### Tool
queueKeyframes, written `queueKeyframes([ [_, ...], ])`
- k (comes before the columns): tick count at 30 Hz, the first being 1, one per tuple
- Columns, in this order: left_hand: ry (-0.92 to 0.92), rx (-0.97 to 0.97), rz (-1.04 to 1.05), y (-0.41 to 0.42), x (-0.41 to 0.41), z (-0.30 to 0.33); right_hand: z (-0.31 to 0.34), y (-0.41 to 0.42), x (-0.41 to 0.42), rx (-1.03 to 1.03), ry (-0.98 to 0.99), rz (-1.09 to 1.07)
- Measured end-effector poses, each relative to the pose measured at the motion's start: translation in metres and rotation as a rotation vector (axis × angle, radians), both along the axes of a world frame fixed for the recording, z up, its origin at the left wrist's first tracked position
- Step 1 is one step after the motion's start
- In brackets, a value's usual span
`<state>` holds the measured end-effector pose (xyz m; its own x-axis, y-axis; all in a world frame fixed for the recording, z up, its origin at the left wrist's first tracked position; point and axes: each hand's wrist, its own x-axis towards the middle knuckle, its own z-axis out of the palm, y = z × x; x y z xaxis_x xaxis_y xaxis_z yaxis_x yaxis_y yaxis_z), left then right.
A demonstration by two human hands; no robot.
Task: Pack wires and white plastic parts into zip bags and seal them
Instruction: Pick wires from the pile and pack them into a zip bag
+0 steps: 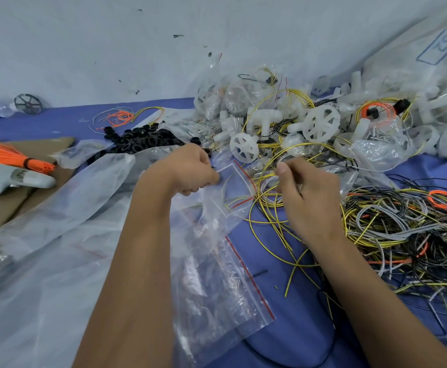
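large clear bag | blue boxed print, upside down | not surely readable

Two bare forearms and hands, no sleeves, rings or gloves

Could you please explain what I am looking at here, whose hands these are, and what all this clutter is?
There is one picture, from a camera worn on a person's head, looking down at their own bare hands. The left hand pinches a small clear zip bag with a red seal line. The right hand grips looped yellow wires, apparently feeding them in. On the blue table lie a tangled wire pile, white plastic wheels, black rings, an orange wire bundle and more empty zip bags.
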<state>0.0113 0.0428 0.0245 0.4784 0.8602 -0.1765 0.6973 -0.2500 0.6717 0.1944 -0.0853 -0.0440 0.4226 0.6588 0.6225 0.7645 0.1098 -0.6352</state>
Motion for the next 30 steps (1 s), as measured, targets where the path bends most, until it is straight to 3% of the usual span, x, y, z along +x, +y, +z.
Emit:
queueKeyframes([
  [2, -0.015, -0.001, -0.012, -0.001, 0.002, 0.002, -0.001, 0.001, 0.009, -0.066, -0.124, -0.214],
  [5, -0.013, -0.053, -0.095, -0.006, 0.009, 0.001, -0.006, 0.001, 0.018, -0.263, -0.262, -0.326],
  [12, 0.099, -0.198, -0.351, -0.016, 0.028, -0.011, -0.014, 0.008, 0.011, -0.506, -0.461, -0.160],
  [16, -0.202, 0.134, -0.036, -0.012, 0.056, -0.036, -0.017, 0.007, 0.010, -0.588, -0.423, -0.137],
  [18, -0.184, 0.302, 0.078, -0.013, 0.069, -0.050, -0.014, 0.007, 0.010, -0.566, -0.393, -0.161],
  [23, -0.025, 0.376, 0.030, -0.012, 0.082, -0.082, -0.008, 0.005, 0.010, -0.509, -0.309, -0.236],
  [30, -0.087, 0.397, 0.060, -0.013, 0.084, -0.087, -0.004, 0.003, 0.007, -0.600, -0.326, -0.252],
])
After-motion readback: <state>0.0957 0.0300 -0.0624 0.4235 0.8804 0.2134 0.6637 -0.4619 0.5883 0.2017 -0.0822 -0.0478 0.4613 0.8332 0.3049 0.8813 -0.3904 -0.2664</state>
